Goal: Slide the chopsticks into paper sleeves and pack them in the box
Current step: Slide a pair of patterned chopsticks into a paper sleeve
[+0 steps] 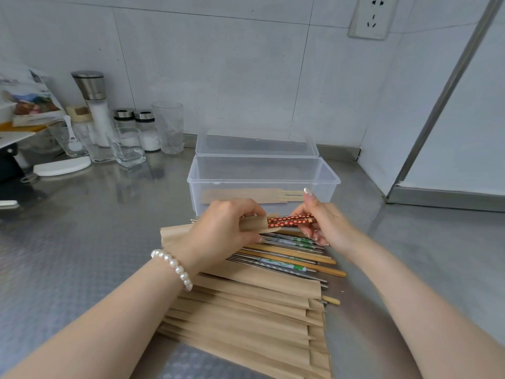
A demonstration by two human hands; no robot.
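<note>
The left hand [221,228] pinches a brown paper sleeve [252,224] steady at its mouth so the right hand [322,222], gripping red flower-patterned chopsticks [289,221], can feed them in.

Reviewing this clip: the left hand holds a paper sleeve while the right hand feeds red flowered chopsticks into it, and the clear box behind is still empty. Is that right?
Not quite. The head view shows the clear box is not empty: one sleeved pair already lies inside. The rest holds: the left hand grips the paper sleeve and the right hand feeds in the red flowered chopsticks.
</note>
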